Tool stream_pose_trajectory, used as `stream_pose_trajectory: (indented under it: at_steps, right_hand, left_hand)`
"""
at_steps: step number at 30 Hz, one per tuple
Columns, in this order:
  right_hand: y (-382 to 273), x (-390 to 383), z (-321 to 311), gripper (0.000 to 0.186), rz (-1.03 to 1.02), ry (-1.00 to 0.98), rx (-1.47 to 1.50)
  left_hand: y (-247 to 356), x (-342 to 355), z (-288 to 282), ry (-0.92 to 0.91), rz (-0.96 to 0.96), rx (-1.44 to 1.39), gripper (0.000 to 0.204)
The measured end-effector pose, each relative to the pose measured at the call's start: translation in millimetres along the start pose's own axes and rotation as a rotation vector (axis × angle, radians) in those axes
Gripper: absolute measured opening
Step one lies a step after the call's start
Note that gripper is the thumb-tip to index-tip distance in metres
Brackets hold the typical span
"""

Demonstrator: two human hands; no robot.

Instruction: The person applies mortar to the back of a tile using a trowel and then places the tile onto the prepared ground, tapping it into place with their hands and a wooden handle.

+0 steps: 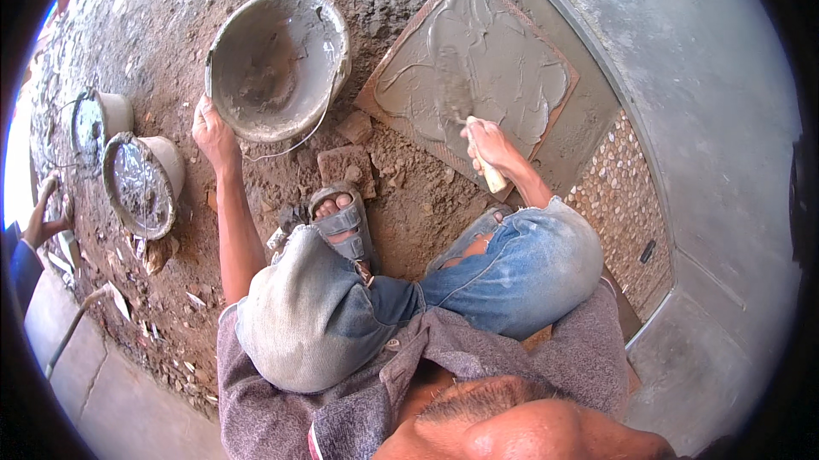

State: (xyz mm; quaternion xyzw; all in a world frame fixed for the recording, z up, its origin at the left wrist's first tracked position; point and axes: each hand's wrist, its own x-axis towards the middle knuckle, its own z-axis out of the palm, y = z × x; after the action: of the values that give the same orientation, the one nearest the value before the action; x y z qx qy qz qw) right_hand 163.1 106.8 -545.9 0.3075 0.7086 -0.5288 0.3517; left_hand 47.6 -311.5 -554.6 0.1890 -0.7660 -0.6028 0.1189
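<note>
- Rough brown soil [149,42] makes up the ground, with smooth grey concrete [734,119] along its right edge and 2 buckets [171,157] toward its left edge.
- Near the ground's right edge lies a square tile [409,134], coated in wet grey mortar [512,68] nearly to its rim; a pebbled strip [618,204] runs beside the concrete.
- Right hand [488,143]: fingers clamped on the handle of a trowel [454,89], whose blade appears to touch the mortar left of the tile's middle.
- Left hand [215,132]: fingers curl against the near-left rim of a round basin [322,51]; I cannot tell how firmly they close on it.
- To spread well, I judge, keep the blade low with its leading edge slightly raised, draw long overlapping strokes, and fill thin patches by the tile's corners; even pressure should level the ridges.
- The trowel's long axis runs roughly between the tile's near and far corners: its tip points away from the person, leaning a little left, its handle back toward the near corner.
</note>
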Motion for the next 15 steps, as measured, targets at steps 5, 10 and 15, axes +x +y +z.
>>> stream_pose_trajectory:
  at_steps: [5,10,15]
  right_hand:
    - [-11.3,2.6,-0.5,0.036,-0.029,-0.011,-0.249]
    - [16.2,26.1,-4.8,0.042,-0.48,0.185,-0.776]
    - [9.7,40.3,-25.4,0.039,-0.411,0.428,-0.618]
  left_hand:
    - [2.1,-1.6,-0.7,-0.008,-0.003,0.016,0.034]
    - [-4.1,1.4,-1.4,0.003,-0.031,-0.057,0.035]
    - [-10.6,5.5,-4.6,0.004,-0.006,0.001,0.035]
